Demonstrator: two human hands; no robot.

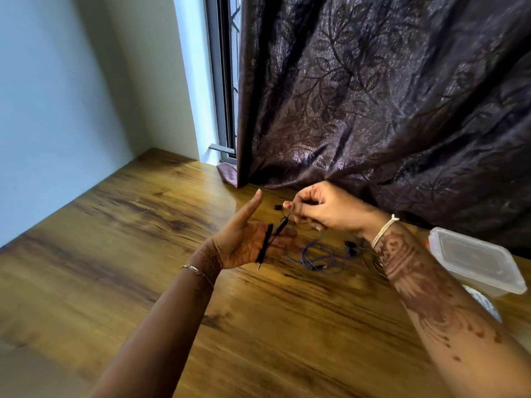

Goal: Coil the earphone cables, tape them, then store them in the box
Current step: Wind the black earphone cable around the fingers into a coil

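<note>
Tabletop: wood-grain tabletop (143,254) fills most of my feed. A clear plastic box (485,284) stands at its right side, and I place everything from that box.
Background: dark leaf-patterned curtain (373,96) hangs directly behind the box, its hem down on the wood. Window frame (222,81) and pale wall (57,96) lie far to the box's left.
Beside the box: a white perforated thing (482,303) lies just in front of the box, partly hidden by the right forearm. I cannot tell what it is.
In the way: blue earphone cable (313,254) lies in a loose tangle on the wood left of the box, under the right wrist.
Left grip: left grip (247,245) is raised well to the left of the box, apart, with the thumb straight up and the fingers stretched toward the box. The black earphone cable (265,245) is wound in a tight band across its palm, and the plug (259,265) hangs below.
Right grip: right grip (321,209) is left of the box and farther back, near the curtain hem. Its fingertips are pinched together on the free end of the black earphone cable, and one earbud (277,207) sticks out beside them.
Open room: the widest stretch of wood runs leftward from the box to the wall. Behind the box the curtain crowds close, and the box's right end nears the edge of my feed.
</note>
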